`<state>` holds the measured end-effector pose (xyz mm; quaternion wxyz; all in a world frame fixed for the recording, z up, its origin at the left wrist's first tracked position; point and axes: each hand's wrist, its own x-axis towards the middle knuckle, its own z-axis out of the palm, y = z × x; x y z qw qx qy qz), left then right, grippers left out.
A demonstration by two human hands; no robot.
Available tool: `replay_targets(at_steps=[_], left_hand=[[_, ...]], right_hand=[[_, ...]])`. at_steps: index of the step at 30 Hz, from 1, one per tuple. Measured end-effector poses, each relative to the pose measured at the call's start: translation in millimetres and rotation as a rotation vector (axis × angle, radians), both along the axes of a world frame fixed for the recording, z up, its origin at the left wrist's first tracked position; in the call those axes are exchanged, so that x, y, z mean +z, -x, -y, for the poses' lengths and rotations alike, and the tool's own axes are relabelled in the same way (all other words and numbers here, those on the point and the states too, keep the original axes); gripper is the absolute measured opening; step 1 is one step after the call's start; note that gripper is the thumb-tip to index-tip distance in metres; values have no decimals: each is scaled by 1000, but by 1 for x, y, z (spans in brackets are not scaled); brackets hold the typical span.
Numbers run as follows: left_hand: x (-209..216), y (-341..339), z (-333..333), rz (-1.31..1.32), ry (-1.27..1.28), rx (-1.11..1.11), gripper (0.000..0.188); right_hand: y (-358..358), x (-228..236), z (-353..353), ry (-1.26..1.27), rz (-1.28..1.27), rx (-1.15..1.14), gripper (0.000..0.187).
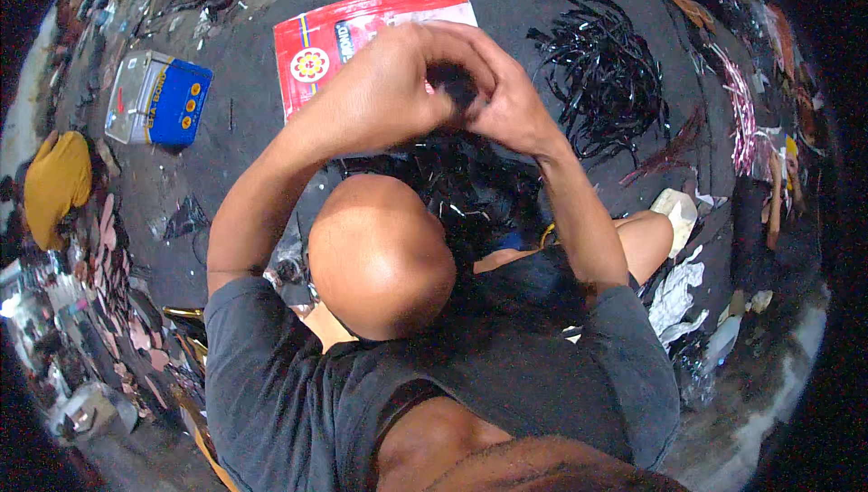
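My left hand point(389, 85) and my right hand point(511, 99) meet in front of me above my bent knee, fingers curled toward each other. Between them shows a small dark patch; whether it is a black piece being held or just shadow I cannot make out. Under and behind the hands lies a red printed sheet or flat bag point(307, 29) with a yellow flower mark. Below the hands, by my knee, is a heap of glossy black pieces point(443, 184). Right of my right hand sits a tangled pile of shiny black strips point(606, 85).
A blue and silver tin point(167, 99) stands on the dark mat point(240, 31) at the left. Past it lies a mustard-yellow cloth point(59, 184). Pink cut scraps point(104, 239) litter the left edge. Shiny pink strips point(743, 117) and crumpled white paper point(678, 298) lie at the right.
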<state>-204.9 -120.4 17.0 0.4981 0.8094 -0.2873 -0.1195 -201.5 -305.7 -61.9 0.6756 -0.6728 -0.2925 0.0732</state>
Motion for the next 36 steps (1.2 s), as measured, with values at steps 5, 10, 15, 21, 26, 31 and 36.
replay_targets(at_steps=[5, 10, 15, 21, 26, 31, 36], left_hand=[[-7, -48, -75, 225, 52, 776, 20], [-61, -54, -198, -69, 430, 1214, 26], [-139, -51, -271, -144, 200, 1499, 29], [-190, -72, -223, 402, -640, 1736, 48], [-187, -100, -53, 333, 71, 826, 49], [-220, -111, 30, 265, 84, 571, 35], [-219, -110, 36, 319, 62, 562, 17]], right_hand=[[-17, -25, 7, -51, -510, 116, 31], [-52, -52, 40, 220, -573, 167, 29], [-110, -72, 46, 473, -360, 50, 20], [-145, -103, 38, 778, -35, -103, 25], [-137, -108, 14, 867, 238, -301, 28], [-134, -109, 21, 882, 348, -404, 27], [-130, -113, 31, 789, 619, -423, 20]])
